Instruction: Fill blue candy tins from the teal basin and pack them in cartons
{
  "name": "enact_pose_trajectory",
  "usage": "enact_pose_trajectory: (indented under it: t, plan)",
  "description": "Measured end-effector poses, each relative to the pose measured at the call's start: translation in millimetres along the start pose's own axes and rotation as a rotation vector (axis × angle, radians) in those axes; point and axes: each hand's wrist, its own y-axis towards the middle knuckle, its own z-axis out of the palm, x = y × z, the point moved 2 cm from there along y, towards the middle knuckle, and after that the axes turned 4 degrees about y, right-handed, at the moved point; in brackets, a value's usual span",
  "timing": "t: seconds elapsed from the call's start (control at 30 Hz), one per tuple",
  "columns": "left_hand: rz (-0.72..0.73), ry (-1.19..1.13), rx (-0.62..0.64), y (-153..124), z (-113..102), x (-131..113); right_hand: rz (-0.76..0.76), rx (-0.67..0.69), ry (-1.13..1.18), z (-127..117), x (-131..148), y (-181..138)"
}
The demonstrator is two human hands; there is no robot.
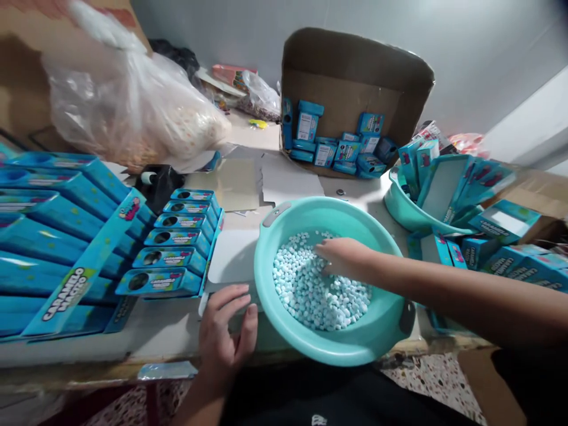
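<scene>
A teal plastic basin (275,236) sits at the table's front edge, holding a heap of small pale-blue candies (310,296). My right hand (341,257) reaches into the basin, palm down, fingers curled into the candies. My left hand (226,331) rests just left of the basin at the table edge, fingers slightly spread, holding nothing. A row of small open blue boxes (173,242) stands in a display tray to the left.
Stacked blue display cartons (48,225) fill the left. A clear plastic bag (133,106) lies behind them. An open cardboard box (355,77) with small blue boxes stands at the back. A second teal basin (399,207) with flattened boxes is on the right.
</scene>
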Motion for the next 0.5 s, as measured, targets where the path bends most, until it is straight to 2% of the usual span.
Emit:
enact_pose_trajectory:
  t: [0.07, 0.13, 0.23, 0.37, 0.43, 0.5]
  plan:
    - [-0.037, -0.005, 0.002, 0, 0, 1, 0.014, -0.095, -0.038, -16, -8, -2]
    - [-0.042, 0.008, 0.014, 1, 1, 2, -0.029, -0.131, -0.059, -19, -9, -12]
    - [-0.017, 0.026, 0.035, 1, 1, 3, -0.246, -0.139, -0.140, 6, 10, -29]
    - [-0.020, 0.042, 0.031, 2, -1, 2, -0.658, -0.240, -0.307, 47, 36, -29]
    - [-0.011, 0.051, 0.030, 2, -2, 2, -0.775, -0.313, -0.374, 44, 30, -16]
    - [-0.007, 0.061, 0.034, 0, -3, 5, -0.747, -0.387, -0.413, 21, 8, 4]
